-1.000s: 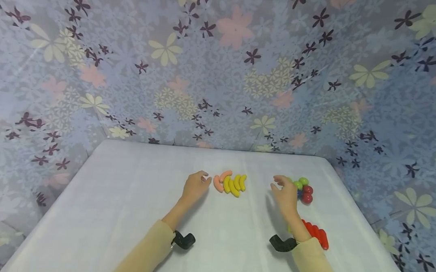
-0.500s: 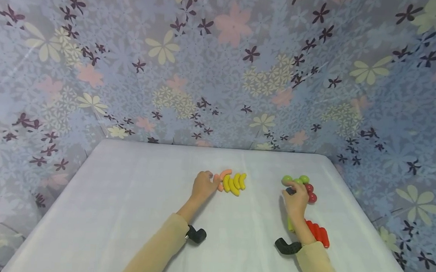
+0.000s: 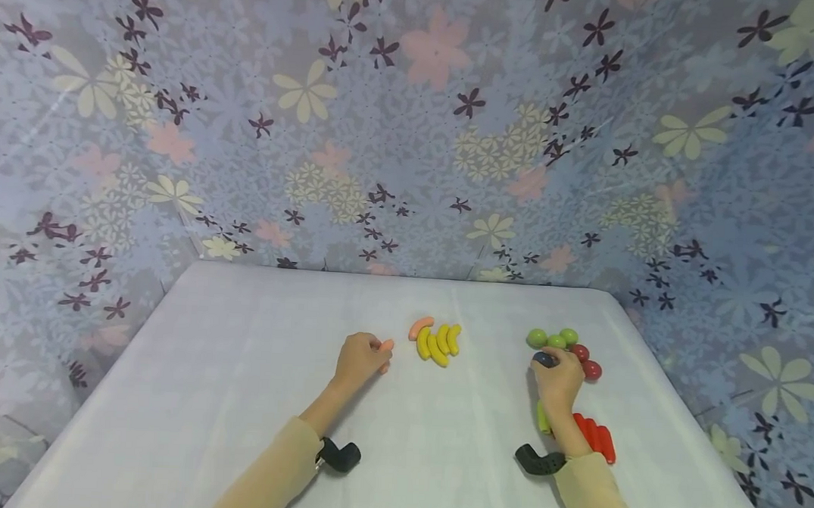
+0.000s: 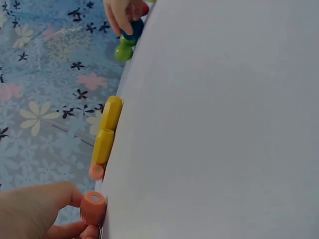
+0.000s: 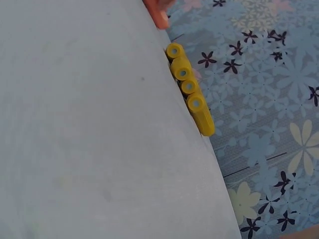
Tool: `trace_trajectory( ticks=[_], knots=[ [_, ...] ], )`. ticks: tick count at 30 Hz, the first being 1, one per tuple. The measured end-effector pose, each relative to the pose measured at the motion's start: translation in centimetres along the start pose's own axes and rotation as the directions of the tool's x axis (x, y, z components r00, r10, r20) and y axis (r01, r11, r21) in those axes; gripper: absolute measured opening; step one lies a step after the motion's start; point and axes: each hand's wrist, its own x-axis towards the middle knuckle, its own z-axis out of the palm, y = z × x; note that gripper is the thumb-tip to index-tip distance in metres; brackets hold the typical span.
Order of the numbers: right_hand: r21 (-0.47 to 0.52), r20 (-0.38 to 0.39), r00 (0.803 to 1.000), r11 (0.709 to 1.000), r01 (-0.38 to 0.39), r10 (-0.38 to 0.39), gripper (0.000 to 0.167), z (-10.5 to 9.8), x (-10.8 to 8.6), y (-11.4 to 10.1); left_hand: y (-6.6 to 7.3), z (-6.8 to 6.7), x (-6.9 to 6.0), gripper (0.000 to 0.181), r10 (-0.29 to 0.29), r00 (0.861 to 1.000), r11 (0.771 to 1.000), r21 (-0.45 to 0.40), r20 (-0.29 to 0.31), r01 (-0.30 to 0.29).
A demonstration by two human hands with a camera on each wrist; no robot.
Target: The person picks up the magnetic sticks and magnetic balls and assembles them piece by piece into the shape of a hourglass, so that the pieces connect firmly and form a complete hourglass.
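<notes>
Now the left hand point(image 3: 359, 360) has drawn away to the left of the fruit cluster, and an orange piece point(image 3: 386, 345) has come with it. Half a second ago that hand was in among the pieces; now thumb and fingers pinch this one, well apart from the rest, so the orange pair is split. Whether it is off the white table point(image 3: 439, 452), I can't tell. The right hand point(image 3: 560, 376), at the far right, pinches a dark blue ball point(image 3: 546, 358), much where it was half a second ago — just beside the other balls.

Counting up: two orange pieces in all, the held one and a second orange piece point(image 3: 421, 328) lying at the far middle, against four yellow bananas point(image 3: 437, 351). On the far right are three green balls point(image 3: 556, 341) and two red balls point(image 3: 592, 370); I see one blue ball, though the hand may cover more. Nearer, partly under the right forearm, at least three long red pieces point(image 3: 593, 435) show — and at least one long light-green piece point(image 3: 544, 417).
</notes>
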Motion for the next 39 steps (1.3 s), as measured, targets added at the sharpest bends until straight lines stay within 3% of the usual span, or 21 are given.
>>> trace_trajectory(
  ticks=[6, 11, 18, 22, 30, 35, 39],
  knots=[
    [-0.037, 0.077, 0.997, 0.999, -0.014, 0.017, 0.035, 0.1, -0.1, 0.0, -1.3, -1.8, -2.1, 0.017, 0.012, 0.999, 0.999, -0.03, 0.039, -0.011],
    [-0.018, 0.102, 0.995, 1.0, -0.011, 0.013, 0.039, 0.3, -0.3, -0.5, -1.8, -2.5, -3.8, 0.018, 0.014, 0.999, 0.995, -0.098, 0.043, -0.009],
    [0.034, 0.154, 0.988, 0.999, -0.002, -0.003, 0.04, 1.8, -1.6, -2.4, -2.0, -2.9, -5.0, 0.02, 0.038, 0.999, 0.991, -0.128, 0.026, -0.034],
    [0.111, 0.187, 0.981, 0.993, 0.033, -0.053, 0.037, 3.0, -3.1, -3.8, -2.3, -3.0, -5.5, 0.018, 0.062, 0.998, 0.99, -0.13, 0.008, -0.06],
    [0.32, 0.319, 0.932, 0.945, 0.064, -0.172, 0.036, 5.9, -6.4, -6.3, -2.3, -3.0, -6.3, 0.021, 0.034, 0.999, 0.991, -0.128, 0.016, -0.032],
    [0.37, 0.397, 0.896, 0.928, 0.044, -0.201, 0.037, 7.8, -8.0, -7.4, -2.0, -2.7, -6.8, 0.023, -0.006, 1.0, 0.995, -0.102, 0.031, 0.01],
    [0.391, 0.481, 0.852, 0.92, 0.003, -0.207, 0.039, 8.9, -9.1, -8.2, -1.9, -2.4, -7.1, 0.027, -0.005, 1.0, 0.998, -0.058, 0.026, 0.007]
  ],
)
